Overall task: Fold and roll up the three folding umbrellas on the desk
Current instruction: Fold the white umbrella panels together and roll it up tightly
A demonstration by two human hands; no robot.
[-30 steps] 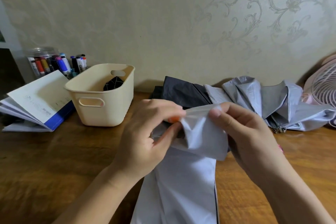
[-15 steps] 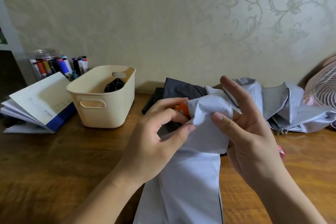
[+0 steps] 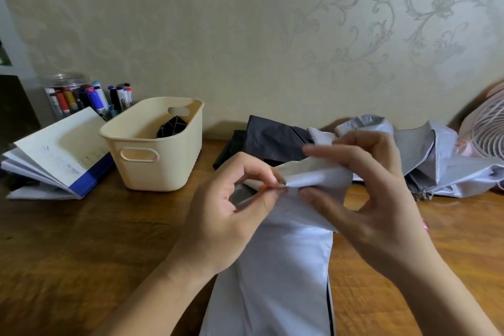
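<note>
Pale lilac fabric folding umbrella [image 3: 275, 281] lies lengthwise on the brown wooden desk [image 3: 81, 248], its far end pinched by the left hand [image 3: 226, 215] and gripped in the right hand [image 3: 371, 199]; pleats part-gathered, nothing rolled yet. Behind, a crumpled silver-grey umbrella [image 3: 439, 161] waits (black fabric [image 3: 272, 136] too), below scroll-patterned wallpaper [image 3: 409, 22].

Pale lilac umbrella [image 3: 275, 281]; cream basket [image 3: 161, 169]; brown desk [image 3: 68, 254]

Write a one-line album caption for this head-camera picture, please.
Left hand and right hand pinch a fold of the pale umbrella over the wooden desk, a grey umbrella crumpled behind.
</note>
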